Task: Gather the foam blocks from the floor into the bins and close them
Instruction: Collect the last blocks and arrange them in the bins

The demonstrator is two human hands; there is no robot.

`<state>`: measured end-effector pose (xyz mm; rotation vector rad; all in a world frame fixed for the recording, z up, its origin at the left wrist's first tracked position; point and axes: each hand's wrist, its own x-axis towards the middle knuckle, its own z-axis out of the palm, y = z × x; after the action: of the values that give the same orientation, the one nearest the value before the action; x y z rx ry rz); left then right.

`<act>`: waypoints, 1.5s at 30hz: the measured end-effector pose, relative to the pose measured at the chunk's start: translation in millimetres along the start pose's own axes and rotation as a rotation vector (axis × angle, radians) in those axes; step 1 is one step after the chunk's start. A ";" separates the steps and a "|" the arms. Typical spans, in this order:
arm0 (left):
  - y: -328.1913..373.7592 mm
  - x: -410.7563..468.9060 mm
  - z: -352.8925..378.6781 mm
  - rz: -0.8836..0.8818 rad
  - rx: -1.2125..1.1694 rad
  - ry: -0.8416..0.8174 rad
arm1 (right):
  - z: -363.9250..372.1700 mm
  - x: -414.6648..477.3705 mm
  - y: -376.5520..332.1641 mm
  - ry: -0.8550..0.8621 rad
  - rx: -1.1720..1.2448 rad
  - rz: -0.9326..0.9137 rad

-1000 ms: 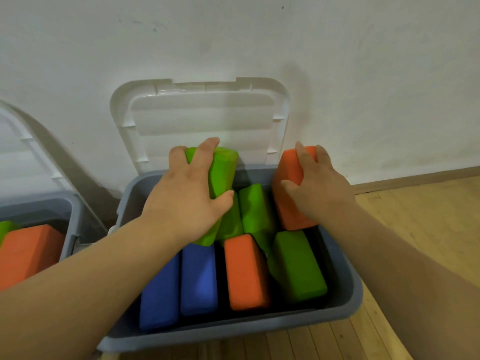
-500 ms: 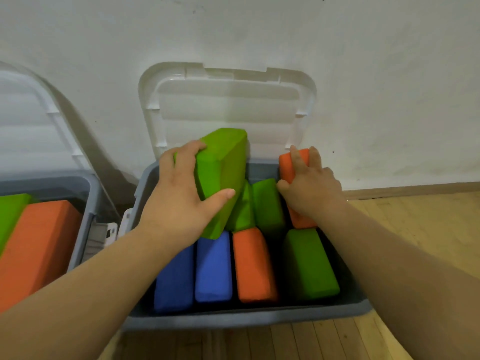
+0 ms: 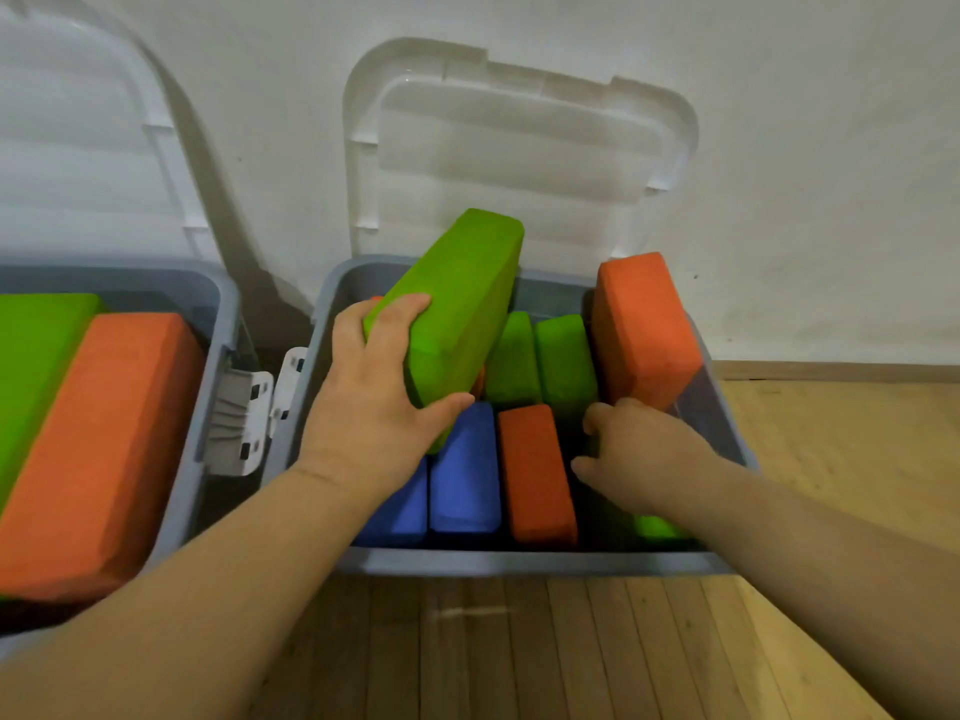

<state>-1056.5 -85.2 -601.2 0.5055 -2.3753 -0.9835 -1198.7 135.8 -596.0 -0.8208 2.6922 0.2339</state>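
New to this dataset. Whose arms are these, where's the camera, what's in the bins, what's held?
No robot: a person's bare arms, filmed by one camera on their head, looking down. The left hand grips a green foam block, tilted over an open grey bin; its white lid stands against the wall. Inside lie blue blocks, orange blocks and green blocks. The right hand reaches into the bin; whether it grips anything is hidden. A second bin stands left.
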 end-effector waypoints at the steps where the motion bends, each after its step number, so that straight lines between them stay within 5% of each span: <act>1: -0.3 -1.1 0.8 -0.002 0.012 -0.008 | 2.0 -2.2 5.1 -0.055 -0.045 0.031; 11: -1.6 4.6 -6.6 -0.028 0.029 -0.004 | 16.7 1.0 29.7 -0.500 -0.138 0.156; 21: 19.1 -6.5 3.2 -0.016 0.067 -0.032 | 49.8 3.1 57.0 -0.257 0.159 0.108; 33: 19.8 -5.8 4.9 -0.046 0.051 -0.012 | 42.7 3.0 54.1 -0.251 0.088 0.137; 36: 21.1 -4.9 4.7 -0.055 0.059 -0.020 | 19.6 -0.6 37.9 -0.081 -0.067 0.066; 42: 22.2 -4.2 3.3 -0.065 0.073 -0.028 | -25.1 3.2 9.7 0.745 -0.023 -0.134; 45: 20.3 -3.7 3.6 -0.047 0.090 -0.031 | -26.4 17.4 17.5 0.574 -0.063 0.027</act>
<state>-1058.5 -67.8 -589.6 0.5859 -2.4542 -0.9146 -1228.9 134.8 -576.2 -0.9939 3.2419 0.0966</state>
